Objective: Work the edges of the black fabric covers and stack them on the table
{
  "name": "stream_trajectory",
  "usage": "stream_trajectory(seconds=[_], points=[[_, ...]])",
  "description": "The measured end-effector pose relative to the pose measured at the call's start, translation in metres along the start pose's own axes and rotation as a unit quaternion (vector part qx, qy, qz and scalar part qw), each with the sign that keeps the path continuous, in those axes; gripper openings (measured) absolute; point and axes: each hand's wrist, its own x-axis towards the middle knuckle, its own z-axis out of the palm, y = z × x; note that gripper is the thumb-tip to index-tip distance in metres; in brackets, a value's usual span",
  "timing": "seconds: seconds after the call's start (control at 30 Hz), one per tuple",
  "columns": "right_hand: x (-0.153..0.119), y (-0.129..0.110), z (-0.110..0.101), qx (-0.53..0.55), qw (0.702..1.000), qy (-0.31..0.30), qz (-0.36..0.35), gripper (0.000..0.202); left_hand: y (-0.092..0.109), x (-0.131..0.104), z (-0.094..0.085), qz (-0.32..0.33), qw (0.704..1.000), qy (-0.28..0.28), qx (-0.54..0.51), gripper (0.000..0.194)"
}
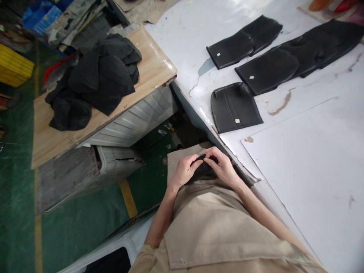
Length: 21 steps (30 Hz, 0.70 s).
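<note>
Lying near on white table (298, 182): three black pieces (234, 108).

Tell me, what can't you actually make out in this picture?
- Head view: the black piece in the lap is mostly covered by the left hand and right hand; its shape is unclear.
- White tags on the black pieces on the white table: too small to read.
- The long black piece top right is cut off by the picture's edge.
- The dark heap on the wooden board: the count of pieces can't be told.

A workshop: cut black fabric pieces (236, 107) on a scuffed white worktable (307, 159).
</note>
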Motion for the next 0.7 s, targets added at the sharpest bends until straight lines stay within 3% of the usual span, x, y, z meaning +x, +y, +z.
stream_trajectory(seconds=[0.43,0.7], points=[[0.0011,0.0013,-0.0036,0.002,0.997,-0.063,0.055,0.017,-0.0002,-0.0021,-0.0058,0.024,0.998,-0.048,0.032,0.035],[0.0041,-0.0023,-0.0024,0.017,0.996,-0.063,0.053,0.018,0.0057,-0.0011,-0.0073,-0.020,0.999,-0.030,0.016,0.041]])
